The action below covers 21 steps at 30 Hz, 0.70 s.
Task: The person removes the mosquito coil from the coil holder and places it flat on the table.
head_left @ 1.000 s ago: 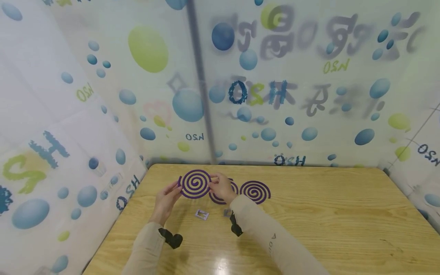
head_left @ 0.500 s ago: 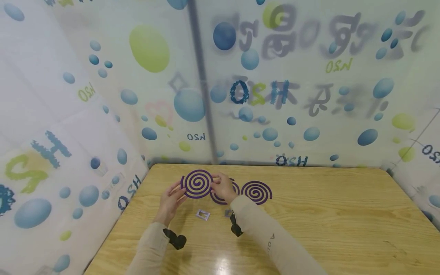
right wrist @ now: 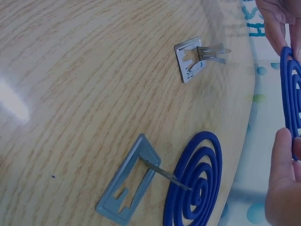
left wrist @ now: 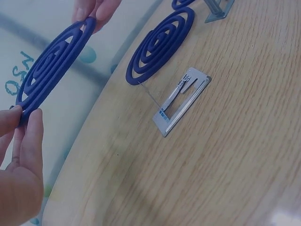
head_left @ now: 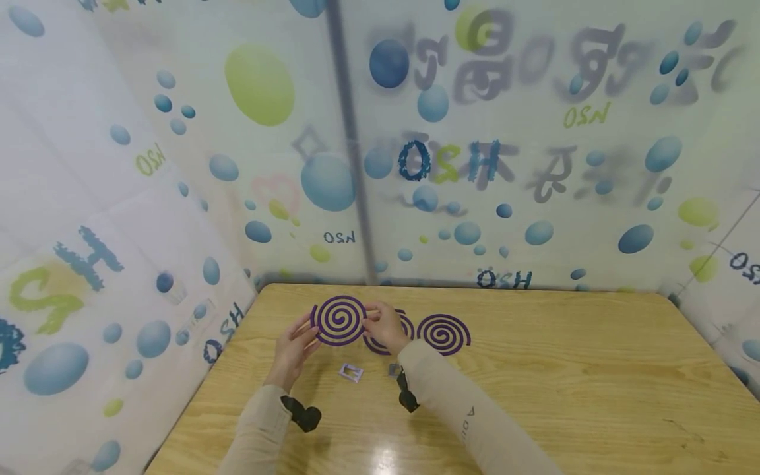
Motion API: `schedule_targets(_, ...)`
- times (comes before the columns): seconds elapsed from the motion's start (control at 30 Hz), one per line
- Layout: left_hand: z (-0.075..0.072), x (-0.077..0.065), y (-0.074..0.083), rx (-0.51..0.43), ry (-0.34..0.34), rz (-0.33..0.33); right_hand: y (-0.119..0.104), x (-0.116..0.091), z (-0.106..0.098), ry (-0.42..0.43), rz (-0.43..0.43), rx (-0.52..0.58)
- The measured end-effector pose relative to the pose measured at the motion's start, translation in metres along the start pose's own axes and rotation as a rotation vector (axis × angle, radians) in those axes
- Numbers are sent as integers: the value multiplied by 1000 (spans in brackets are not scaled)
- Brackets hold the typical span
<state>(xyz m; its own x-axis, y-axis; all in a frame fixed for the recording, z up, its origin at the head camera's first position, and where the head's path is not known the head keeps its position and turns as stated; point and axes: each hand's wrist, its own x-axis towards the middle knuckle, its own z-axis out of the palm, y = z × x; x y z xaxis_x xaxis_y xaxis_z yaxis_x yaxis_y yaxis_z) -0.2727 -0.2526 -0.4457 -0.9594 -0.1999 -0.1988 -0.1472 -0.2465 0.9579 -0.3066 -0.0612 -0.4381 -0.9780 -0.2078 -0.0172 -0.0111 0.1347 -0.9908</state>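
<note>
Between both hands a dark purple-blue mosquito coil [head_left: 341, 320] is held raised, its spiral face tilted up. My left hand [head_left: 291, 351] pinches its left edge, thumb in front and fingers behind, as the left wrist view shows with the hand [left wrist: 23, 165] at the rim. At the opposite edge, my right hand [head_left: 386, 328] pinches the coil between thumb and fingers. A second coil [left wrist: 160, 44] lies on the table, partly hidden behind the right hand in the head view. Farther right lies a third coil [head_left: 443, 334]. Two metal coil stands [head_left: 351, 373] with raised prongs lie nearer me.
The wooden table [head_left: 564, 382] reaches a patterned translucent curtain [head_left: 534, 198] at the back and left. The other coil stand [right wrist: 129, 181] is just in front of a flat coil. Dark wrist cameras [head_left: 303, 414] are strapped over the sleeves.
My left hand has shifted slightly to the right, with more of its fingers reaching behind the coil. The right hand keeps its hold, and the coil stays raised in nearly the same place.
</note>
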Motion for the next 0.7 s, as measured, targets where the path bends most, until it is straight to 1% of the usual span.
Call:
schedule_targets(0.33, -3, 1, -2, 33, 9, 16, 2, -1, 0, -21, -3, 13)
schedule_targets(0.43, -5, 1, -2, 49, 14, 14, 5, 0, 0, -28, -4, 2)
schedule_targets(0.53, -7, 2, -3, 74, 19, 4, 7, -1, 0, -33, -5, -40)
schedule_targets(0.7, -11, 3, -5, 91, 29, 6, 10, -1, 0, -57, -13, -158)
